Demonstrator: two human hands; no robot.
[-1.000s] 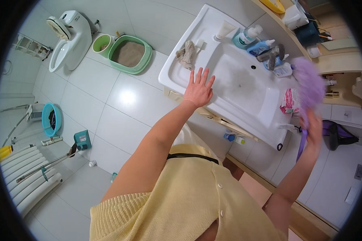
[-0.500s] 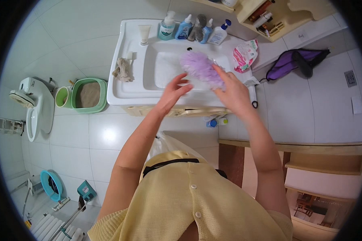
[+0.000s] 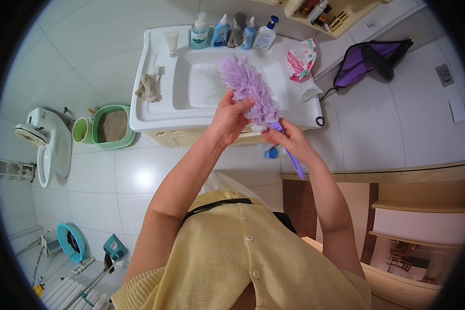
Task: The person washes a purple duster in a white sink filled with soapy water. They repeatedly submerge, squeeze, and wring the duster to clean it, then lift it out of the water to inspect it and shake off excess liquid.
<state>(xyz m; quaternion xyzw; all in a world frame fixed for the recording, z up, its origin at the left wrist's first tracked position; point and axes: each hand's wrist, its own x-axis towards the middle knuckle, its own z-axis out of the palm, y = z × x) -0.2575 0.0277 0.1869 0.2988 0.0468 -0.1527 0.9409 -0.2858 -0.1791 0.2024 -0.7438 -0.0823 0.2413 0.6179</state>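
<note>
A fluffy lilac duster (image 3: 244, 77) with a purple plastic handle (image 3: 296, 165) slants over the front of the white washbasin (image 3: 163, 120). My left hand (image 3: 229, 118) closes on the fluffy head from its left side, thumb across the fibres and the other fingers partly hidden behind. At the neck of the handle, my right hand (image 3: 292, 141) holds on with bent fingers; the handle's free end sticks out below it toward me. White suds or pale water (image 3: 201, 85) show in the bowl behind the duster.
Several bottles, including a pump bottle (image 3: 265, 36), line the basin's back edge beside a white tube (image 3: 171, 44). A crumpled cloth (image 3: 148, 89) lies left; a pink-and-white packet (image 3: 301, 59) sits right. Past it is a purple-and-black bag (image 3: 354, 67). A green litter tray (image 3: 132, 132) stands on the floor.
My right hand has shifted from the fluffy head down to the handle, which now shows. My left hand, apart from the duster before, has taken hold of its head. The view has shifted slightly.
</note>
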